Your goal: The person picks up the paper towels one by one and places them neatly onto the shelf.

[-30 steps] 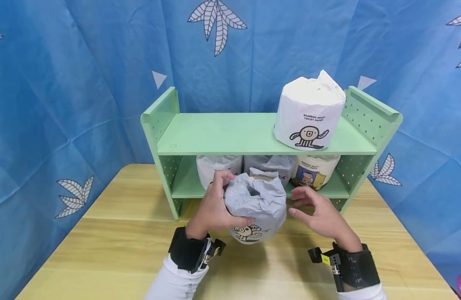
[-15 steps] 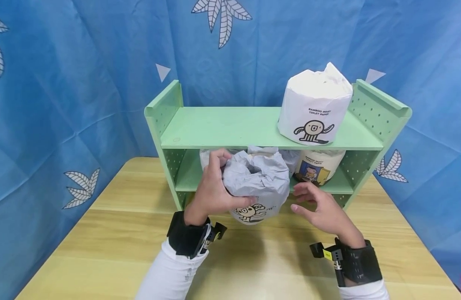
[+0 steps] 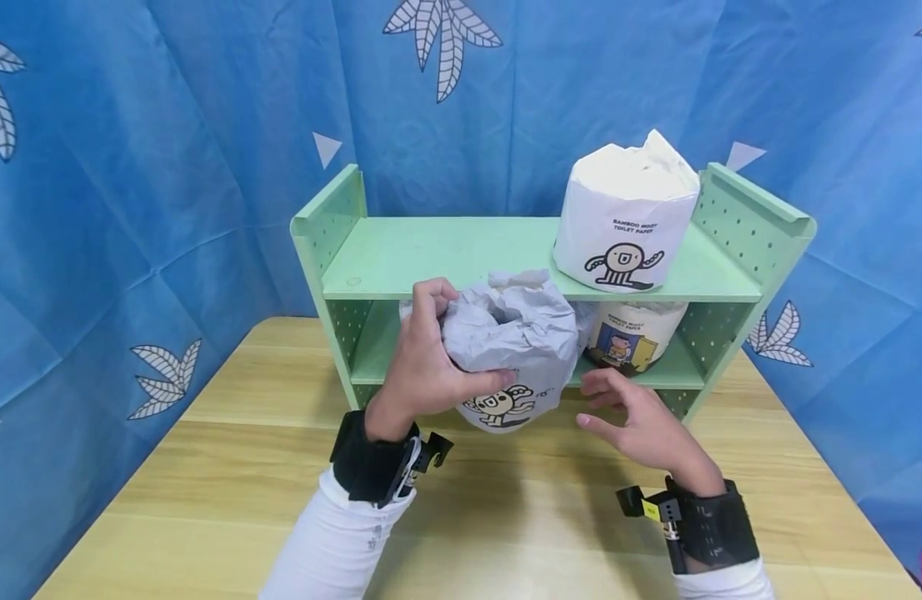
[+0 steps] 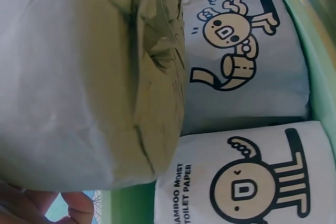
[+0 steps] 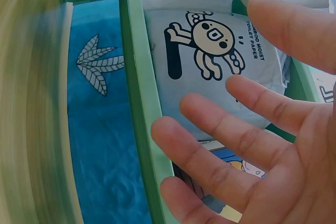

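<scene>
My left hand grips a toilet roll in crinkled grey paper from its left side, thumb across the front. The roll is held off the table, before the green shelf, its top overlapping the upper board's front edge. To its right my right hand holds nothing, fingers spread and apart from the roll. In the left wrist view the held roll fills the left side; a grey-wrapped roll and a white-wrapped roll lie beyond. The right wrist view has my right hand with fingers extended.
A white-wrapped toilet roll stands on the upper board's right side. Below it, a cream roll with a colourful picture sits on the lower board. The shelf stands on a wooden table before a blue curtain.
The left hand has lifted the grey toilet roll from in front of the lower board to about the upper board's edge. The right hand has stayed beside it, fingers spread. The view shifted slightly.
</scene>
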### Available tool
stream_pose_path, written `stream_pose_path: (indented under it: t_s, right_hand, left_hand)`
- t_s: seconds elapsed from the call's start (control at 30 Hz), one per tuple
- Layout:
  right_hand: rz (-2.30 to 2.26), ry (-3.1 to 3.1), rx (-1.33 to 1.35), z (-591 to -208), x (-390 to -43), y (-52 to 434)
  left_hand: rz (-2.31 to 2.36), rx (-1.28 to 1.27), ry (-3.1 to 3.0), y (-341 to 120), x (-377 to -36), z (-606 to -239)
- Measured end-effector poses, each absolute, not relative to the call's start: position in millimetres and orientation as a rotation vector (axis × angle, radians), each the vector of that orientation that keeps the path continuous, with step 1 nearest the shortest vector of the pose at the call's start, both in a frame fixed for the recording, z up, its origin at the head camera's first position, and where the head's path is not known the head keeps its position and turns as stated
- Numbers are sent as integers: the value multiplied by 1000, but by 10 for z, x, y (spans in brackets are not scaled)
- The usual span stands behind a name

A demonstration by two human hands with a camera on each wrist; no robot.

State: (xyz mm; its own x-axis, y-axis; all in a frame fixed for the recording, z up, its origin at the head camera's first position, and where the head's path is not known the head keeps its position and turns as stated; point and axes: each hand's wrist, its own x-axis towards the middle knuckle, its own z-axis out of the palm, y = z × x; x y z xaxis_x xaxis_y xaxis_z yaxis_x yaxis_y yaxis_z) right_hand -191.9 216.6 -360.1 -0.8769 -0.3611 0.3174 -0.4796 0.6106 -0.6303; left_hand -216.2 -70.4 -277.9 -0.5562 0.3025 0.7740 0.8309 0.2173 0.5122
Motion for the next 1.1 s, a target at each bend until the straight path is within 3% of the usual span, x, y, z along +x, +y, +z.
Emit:
stream_pose_path:
  t_s: [1.1]
  right_hand:
    - [1102, -2695, 731, -3603, -1875, 2162]
  left_hand:
    - [-1234, -838, -1930, -675, -2144, -2133]
